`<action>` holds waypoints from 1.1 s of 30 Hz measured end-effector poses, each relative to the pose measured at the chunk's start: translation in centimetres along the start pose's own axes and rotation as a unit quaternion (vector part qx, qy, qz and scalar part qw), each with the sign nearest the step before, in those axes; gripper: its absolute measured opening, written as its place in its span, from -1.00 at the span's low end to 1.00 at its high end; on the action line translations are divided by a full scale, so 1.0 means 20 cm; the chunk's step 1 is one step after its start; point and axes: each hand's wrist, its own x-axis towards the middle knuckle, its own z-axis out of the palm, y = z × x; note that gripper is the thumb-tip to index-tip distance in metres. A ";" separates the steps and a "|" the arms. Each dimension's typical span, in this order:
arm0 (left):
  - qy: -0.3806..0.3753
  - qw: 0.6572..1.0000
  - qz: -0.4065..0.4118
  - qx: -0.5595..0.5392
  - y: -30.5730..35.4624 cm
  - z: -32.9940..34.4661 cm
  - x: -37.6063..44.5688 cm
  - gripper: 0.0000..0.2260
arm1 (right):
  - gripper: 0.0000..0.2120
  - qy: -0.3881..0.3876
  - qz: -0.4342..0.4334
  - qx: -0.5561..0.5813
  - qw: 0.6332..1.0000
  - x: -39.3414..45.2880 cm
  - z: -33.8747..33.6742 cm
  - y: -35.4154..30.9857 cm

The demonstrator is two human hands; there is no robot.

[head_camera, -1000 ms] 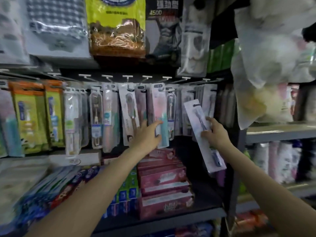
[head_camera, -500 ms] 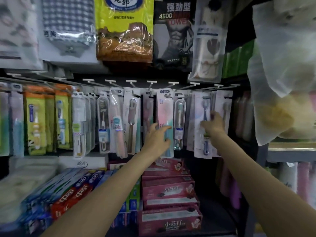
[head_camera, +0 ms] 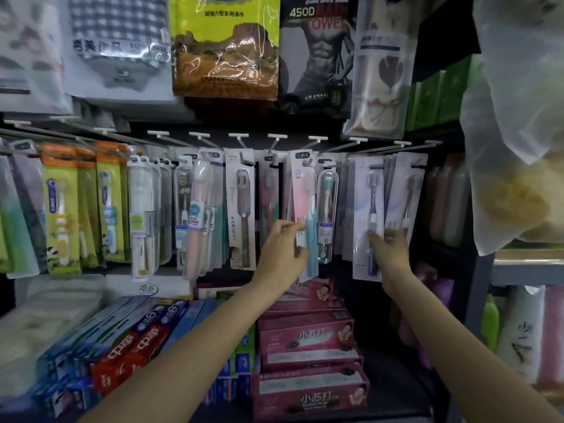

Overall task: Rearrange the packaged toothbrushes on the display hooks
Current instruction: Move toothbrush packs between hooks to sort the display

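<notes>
A row of packaged toothbrushes hangs from white-tipped display hooks (head_camera: 277,136) across the middle of the shelf unit. My left hand (head_camera: 282,254) pinches the lower edge of a pink and teal toothbrush pack (head_camera: 302,206) hanging near the centre. My right hand (head_camera: 389,248) holds the lower part of a white pack with a blue toothbrush (head_camera: 367,215), which hangs upright on its hook next to a similar pack (head_camera: 404,196) on the right. A clear-cased toothbrush (head_camera: 327,209) hangs between the two hands.
Orange-and-green toothbrush packs (head_camera: 61,209) hang at the left. Pink boxed toothpaste (head_camera: 308,340) and blue-red toothpaste boxes (head_camera: 128,340) lie on the shelf below. Bagged towels (head_camera: 225,47) hang above. A large plastic bag (head_camera: 518,132) hangs at the right.
The white pack that my right hand held tilted and off the hooks now hangs upright in the row. My right hand slid down to its lower part. My left hand closed on the pink pack.
</notes>
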 end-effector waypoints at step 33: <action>0.210 0.967 -0.085 0.119 -1.49 -1.81 -0.82 -0.64 | -0.71 -0.307 -0.282 -0.126 0.900 -1.63 2.10 -0.38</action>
